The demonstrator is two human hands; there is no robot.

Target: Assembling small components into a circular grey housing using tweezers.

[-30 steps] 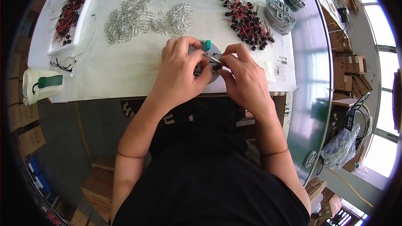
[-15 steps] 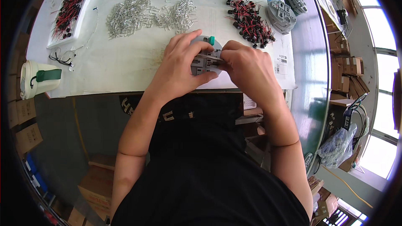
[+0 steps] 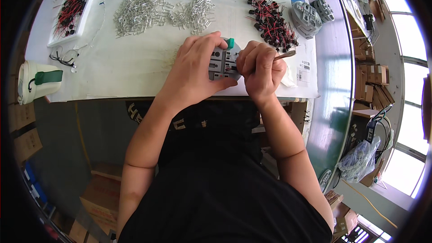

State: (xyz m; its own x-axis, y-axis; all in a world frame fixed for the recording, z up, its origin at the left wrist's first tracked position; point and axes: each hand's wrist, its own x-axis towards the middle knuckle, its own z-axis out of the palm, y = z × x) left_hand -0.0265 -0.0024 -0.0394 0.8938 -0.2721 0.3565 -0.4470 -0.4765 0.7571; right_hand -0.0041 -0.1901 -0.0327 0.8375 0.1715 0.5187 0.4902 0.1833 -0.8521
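Head fisheye, looking down
It sits close above the torso (image 3: 225, 184), facing the left hand (image 3: 192, 65), right hand (image 3: 261, 66) and tabletop (image 3: 130, 69) (straight edges bend toward the rim).

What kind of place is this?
Probably a small-parts assembly workshop, judging by the loose metal clips and black parts with red wires heaped near the grey disc in hand; cardboard boxes are stacked at the right.
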